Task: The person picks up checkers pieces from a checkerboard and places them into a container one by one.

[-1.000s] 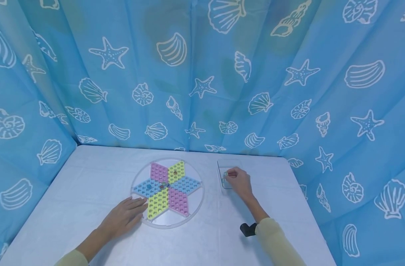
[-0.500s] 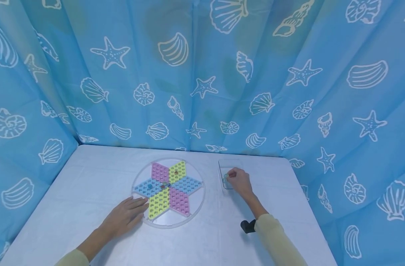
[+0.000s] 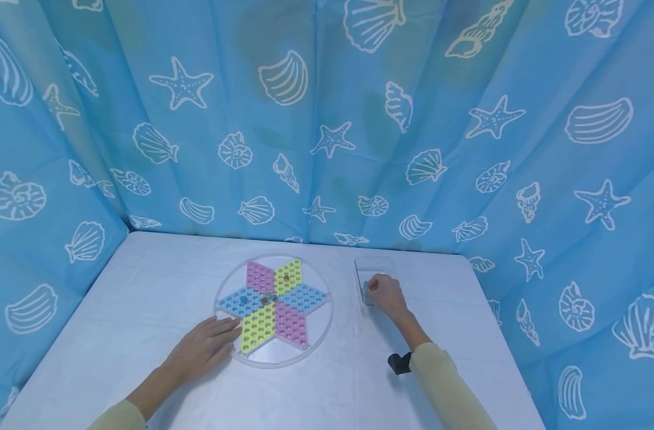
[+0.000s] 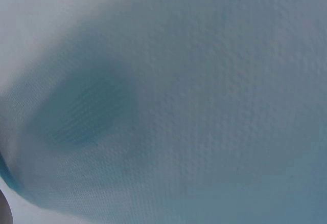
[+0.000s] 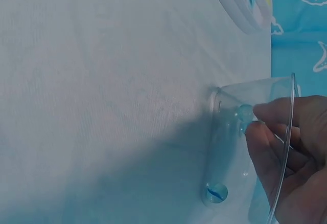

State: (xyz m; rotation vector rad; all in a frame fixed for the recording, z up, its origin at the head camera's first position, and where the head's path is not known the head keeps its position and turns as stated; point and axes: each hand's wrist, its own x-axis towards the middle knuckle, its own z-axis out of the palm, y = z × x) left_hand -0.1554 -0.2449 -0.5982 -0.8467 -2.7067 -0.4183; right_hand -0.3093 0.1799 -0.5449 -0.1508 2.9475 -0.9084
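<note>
My left hand lies with fairly straight fingers on the left rim of a round Chinese checkers board, which bears a pink, yellow and blue star. Several marbles sit on the board, some bunched at its centre and one blue-green marble on the blue point. To the right, my right hand reaches into a clear plastic box. In the right wrist view, its thumb and finger pinch a clear marble, a second one close by. Another marble with a blue swirl lies in the box's corner.
A white cloth covers the table. Blue curtains printed with shells and starfish rise behind and at both sides. A black wrist mount sticks out beside the right sleeve. The left wrist view holds only blurred bluish fabric.
The whole scene shifts slightly to the right in the head view. My right fingers move a little at the marbles in the box; the left hand keeps its place on the board's rim.
</note>
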